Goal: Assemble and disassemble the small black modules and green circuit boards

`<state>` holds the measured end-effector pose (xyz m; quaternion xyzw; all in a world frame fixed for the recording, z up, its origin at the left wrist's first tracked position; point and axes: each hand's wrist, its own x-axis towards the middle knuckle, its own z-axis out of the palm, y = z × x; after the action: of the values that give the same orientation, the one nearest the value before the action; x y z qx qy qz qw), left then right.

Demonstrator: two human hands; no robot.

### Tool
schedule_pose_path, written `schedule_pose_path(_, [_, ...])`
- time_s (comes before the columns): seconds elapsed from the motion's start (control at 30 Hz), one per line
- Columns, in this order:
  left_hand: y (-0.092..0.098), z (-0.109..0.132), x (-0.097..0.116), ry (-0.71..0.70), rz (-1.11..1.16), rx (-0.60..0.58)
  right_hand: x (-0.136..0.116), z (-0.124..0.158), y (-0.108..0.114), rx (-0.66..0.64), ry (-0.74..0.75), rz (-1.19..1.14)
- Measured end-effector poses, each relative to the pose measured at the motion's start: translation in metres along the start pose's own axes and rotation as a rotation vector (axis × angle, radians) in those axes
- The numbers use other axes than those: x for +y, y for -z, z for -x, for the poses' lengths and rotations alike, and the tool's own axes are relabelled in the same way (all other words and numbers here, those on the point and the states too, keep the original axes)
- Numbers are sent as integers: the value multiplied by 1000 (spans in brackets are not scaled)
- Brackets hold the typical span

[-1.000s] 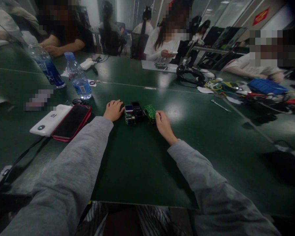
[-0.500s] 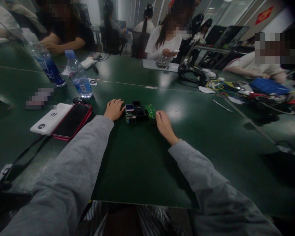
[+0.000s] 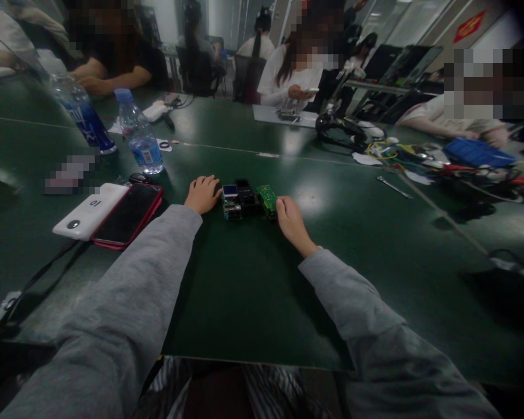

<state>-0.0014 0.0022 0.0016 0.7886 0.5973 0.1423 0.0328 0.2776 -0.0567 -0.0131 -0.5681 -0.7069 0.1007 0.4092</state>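
Observation:
My left hand (image 3: 203, 194) rests on the green table (image 3: 253, 291) with its fingers spread, close beside a small circuit board with a screen (image 3: 231, 202). Whether the fingertips touch that board, I cannot tell. A black device (image 3: 245, 194) lies just right of the screen board. My right hand (image 3: 291, 221) pinches the right edge of a green circuit board (image 3: 268, 199) between thumb and fingers. That board is tilted, and its underside is hidden. My right fingers behind it are partly out of sight.
To the left lie a white power bank (image 3: 89, 212) and a red-cased phone (image 3: 128, 215). Two bottles, one a water bottle (image 3: 142, 139), stand behind them. At the right are a wrench (image 3: 394, 187), tangled wires and a blue tray (image 3: 478, 152). Several people sit around the table.

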Motion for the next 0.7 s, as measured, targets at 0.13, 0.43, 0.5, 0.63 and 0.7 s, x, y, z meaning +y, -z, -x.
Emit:
schedule_pose_path(0.13, [0,1,1,-4,-11,4,0,0,-1,9,9,-4])
schedule_pose_path(0.43, [-1,0,0,-9,-15,20,-1,0,0,5,6,-1])
schedule_pose_path(0.5, [-1,0,-1,-11,-13,19,-1,0,0,3,9,-5])
schedule_pose_path(0.63, [-2,-1,-2,-16,-7,15,-1,1,0,4,1,-4])
schedule_pose_path(0.7, [-2,-1,-2,-14,-4,11,-3,1,1,3,-15,-25])
